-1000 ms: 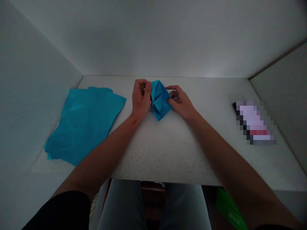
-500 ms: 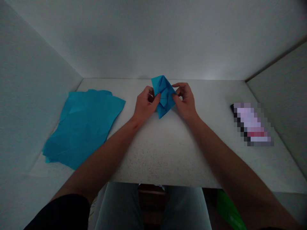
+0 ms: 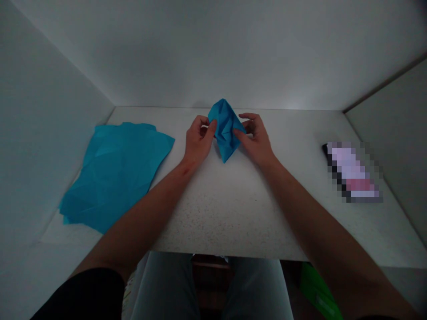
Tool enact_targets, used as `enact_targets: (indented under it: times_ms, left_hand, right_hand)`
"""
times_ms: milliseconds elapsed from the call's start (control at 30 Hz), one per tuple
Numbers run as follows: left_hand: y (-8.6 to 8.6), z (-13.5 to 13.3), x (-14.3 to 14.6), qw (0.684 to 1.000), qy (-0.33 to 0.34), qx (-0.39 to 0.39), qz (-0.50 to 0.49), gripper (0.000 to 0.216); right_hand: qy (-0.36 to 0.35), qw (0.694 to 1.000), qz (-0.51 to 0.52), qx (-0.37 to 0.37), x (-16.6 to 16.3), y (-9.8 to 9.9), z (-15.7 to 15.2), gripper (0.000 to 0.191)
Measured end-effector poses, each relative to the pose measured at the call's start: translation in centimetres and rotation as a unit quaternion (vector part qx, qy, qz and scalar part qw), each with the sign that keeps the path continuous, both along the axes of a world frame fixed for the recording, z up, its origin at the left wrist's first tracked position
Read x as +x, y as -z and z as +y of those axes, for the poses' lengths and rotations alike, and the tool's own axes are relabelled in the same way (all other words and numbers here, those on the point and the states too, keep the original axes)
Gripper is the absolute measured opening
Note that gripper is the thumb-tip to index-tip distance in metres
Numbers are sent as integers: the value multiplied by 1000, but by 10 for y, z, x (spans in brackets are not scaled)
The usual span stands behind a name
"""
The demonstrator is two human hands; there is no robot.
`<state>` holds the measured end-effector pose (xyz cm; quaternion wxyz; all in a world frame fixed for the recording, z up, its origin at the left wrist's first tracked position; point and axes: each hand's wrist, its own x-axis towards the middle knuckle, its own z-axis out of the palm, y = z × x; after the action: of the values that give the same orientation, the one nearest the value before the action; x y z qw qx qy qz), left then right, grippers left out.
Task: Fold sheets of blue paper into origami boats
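Note:
A small folded piece of blue paper [image 3: 226, 129], creased and slightly bent, is held above the far part of the white table. My left hand [image 3: 200, 138] pinches its left edge, thumb on the near face and fingers curled behind. On its right side my right hand [image 3: 255, 138] grips it too, the thumb pressed on the face and the index finger stretched out past the edge. The paper's lower tip points down between both hands. Fingertips behind the paper are partly hidden.
Larger creased blue sheets [image 3: 116, 173] lie on the left of the table [image 3: 213, 222]. A blurred-out phone [image 3: 353, 173] rests at the right. Walls stand close at the back and both sides. Below the table's front edge, a green thing [image 3: 316, 291] shows at the right.
The folded paper has bent and its flaps have buckled inward. My left hand has shifted slightly left and up with its edge, and my right thumb has moved further onto the face.

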<state>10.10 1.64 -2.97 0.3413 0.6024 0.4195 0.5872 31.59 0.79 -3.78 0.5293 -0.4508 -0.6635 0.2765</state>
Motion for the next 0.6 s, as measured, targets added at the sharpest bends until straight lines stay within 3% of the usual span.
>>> enact_targets:
  times_ms: [133, 300, 433, 600]
  left_hand:
    - [-3, 4, -2, 998, -48, 25, -15, 53]
    - [-1, 13, -8, 995, -71, 26, -70, 53]
    - [2, 16, -9, 996, -53, -41, -63, 47]
    - [6, 13, -4, 998, 3, -55, -13, 42]
  right_hand:
    - [-25, 999, -31, -15, 0, -4, -4, 45]
    - [-31, 999, 14, -19, 1, -1, 1, 43]
    - [-39, 996, 74, -35, 3, 7, 9, 54]
    - [-49, 994, 88, -45, 3, 8, 6, 59]
